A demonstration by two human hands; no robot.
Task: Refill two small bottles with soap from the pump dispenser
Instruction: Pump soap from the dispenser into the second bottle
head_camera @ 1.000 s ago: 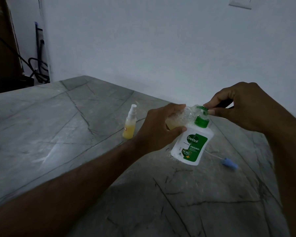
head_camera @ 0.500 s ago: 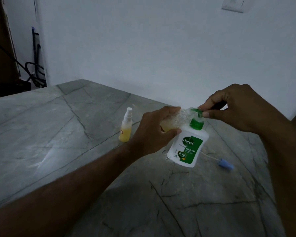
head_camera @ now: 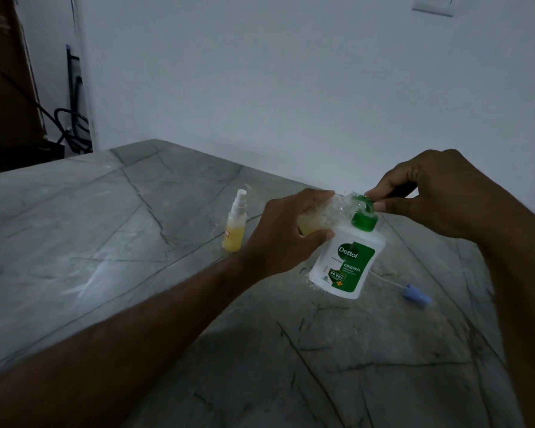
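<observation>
Left hand (head_camera: 283, 239) is wrapped around a small clear bottle (head_camera: 325, 216), grip closed on it, thumb under and fingers over, holding it tipped on its side with its mouth up against the green pump head (head_camera: 363, 205). Yellowish soap sits in the end of the bottle nearest the palm; the part by the pump looks clear and glinting. Right hand (head_camera: 439, 196) is up at the pump, thumb and forefinger pinched on the green head from the right, the other fingers curled. The dispenser (head_camera: 346, 264), white with a green label, stands on the desk (head_camera: 105, 248) leaning a little to the right, directly below both hands. Left of the left hand, a second small bottle (head_camera: 236, 225) stands upright on the desk with its spray top on and yellow liquid filling its lower half; it is near the wrist but not touching. To the right of the dispenser, a blue cap with a thin white tube (head_camera: 416, 295) lies flat on the desk, well clear of either hand. The tube end runs toward the dispenser's base. The desk is grey stone with dark veins, its far edge meeting a pale wall (head_camera: 291, 88).
</observation>
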